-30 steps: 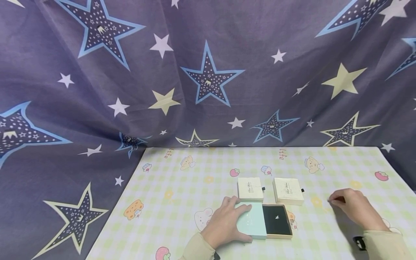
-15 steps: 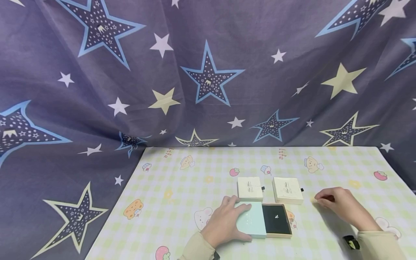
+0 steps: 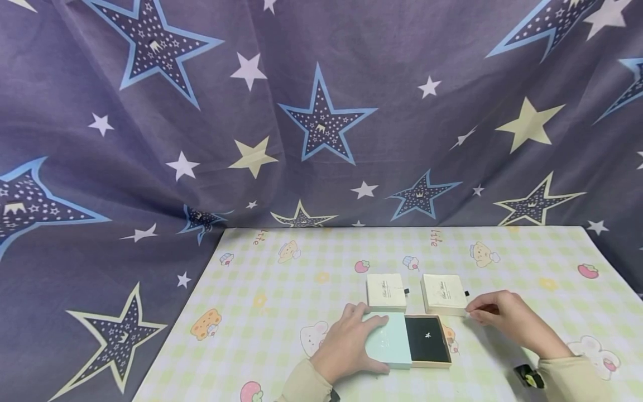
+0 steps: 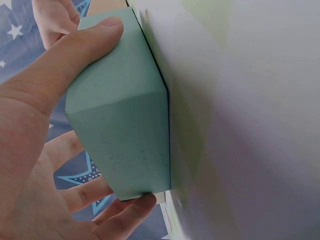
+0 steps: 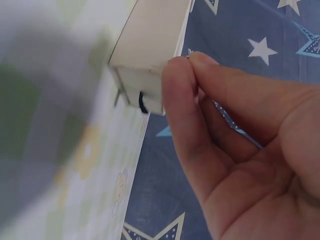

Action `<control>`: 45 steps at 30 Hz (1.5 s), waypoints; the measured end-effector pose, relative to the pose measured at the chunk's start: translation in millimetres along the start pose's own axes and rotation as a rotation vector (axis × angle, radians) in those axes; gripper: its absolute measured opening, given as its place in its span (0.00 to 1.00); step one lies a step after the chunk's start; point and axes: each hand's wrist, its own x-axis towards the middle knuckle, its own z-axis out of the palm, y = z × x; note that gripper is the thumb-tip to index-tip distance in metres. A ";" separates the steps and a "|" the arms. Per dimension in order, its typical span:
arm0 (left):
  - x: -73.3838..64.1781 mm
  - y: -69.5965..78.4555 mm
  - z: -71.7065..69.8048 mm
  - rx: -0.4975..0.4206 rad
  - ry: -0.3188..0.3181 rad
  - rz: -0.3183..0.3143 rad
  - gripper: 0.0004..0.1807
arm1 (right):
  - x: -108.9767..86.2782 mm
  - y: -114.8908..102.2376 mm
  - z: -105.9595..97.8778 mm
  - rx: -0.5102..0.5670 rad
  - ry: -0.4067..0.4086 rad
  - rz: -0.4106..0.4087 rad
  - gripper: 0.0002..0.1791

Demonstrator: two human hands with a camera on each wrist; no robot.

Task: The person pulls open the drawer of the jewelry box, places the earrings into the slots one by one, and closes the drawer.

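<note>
A mint-green jewelry box (image 3: 397,349) lies on the table, its black-lined drawer (image 3: 427,353) slid out to the right. On the black lining rests a small silvery ornament (image 3: 428,335). My left hand (image 3: 346,343) grips the mint cover, thumb along its near side and fingers around the far side; the left wrist view shows the thumb on the cover (image 4: 120,125). To the right of the drawer, my right hand (image 3: 514,324) pinches a tiny silvery piece (image 5: 190,52) between thumb and index finger. Most of that piece is hidden by the fingertips.
Two cream boxes with black pull tabs stand behind the mint box: a left one (image 3: 387,291) and a right one (image 3: 444,293), the latter close to my right fingertips. A checkered cloth (image 3: 251,335) covers the table; a starry curtain (image 3: 281,111) hangs behind it.
My right hand has moved left across the table, from the far right to close beside the right cream box. My left hand and the mint box have stayed in place.
</note>
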 end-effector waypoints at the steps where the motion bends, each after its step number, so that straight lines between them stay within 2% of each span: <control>1: 0.0 0.0 0.0 0.000 -0.001 -0.001 0.49 | 0.3 -1.0 1.1 0.004 -0.004 -0.017 0.03; 9: -0.1 -0.1 0.6 0.004 -0.002 -0.005 0.50 | 3.6 -7.6 10.7 0.015 -0.007 -0.142 0.03; 16: -0.2 -0.5 1.5 0.009 -0.003 -0.001 0.50 | 6.6 -12.2 23.1 0.019 0.026 -0.299 0.05; 19: 0.0 -0.4 1.5 0.010 -0.005 -0.002 0.49 | 7.9 -15.7 27.1 0.030 0.015 -0.328 0.04; 28: 0.7 -0.4 2.3 0.012 -0.009 -0.002 0.49 | 13.8 -30.9 37.5 0.103 -0.112 -0.236 0.02; 39: 0.5 -0.4 2.1 0.019 -0.007 -0.002 0.49 | 22.5 -46.4 52.4 0.111 -0.177 -0.205 0.03; 45: 0.5 -1.0 2.2 0.018 -0.014 -0.004 0.49 | 25.7 -49.3 61.4 0.070 -0.209 -0.189 0.02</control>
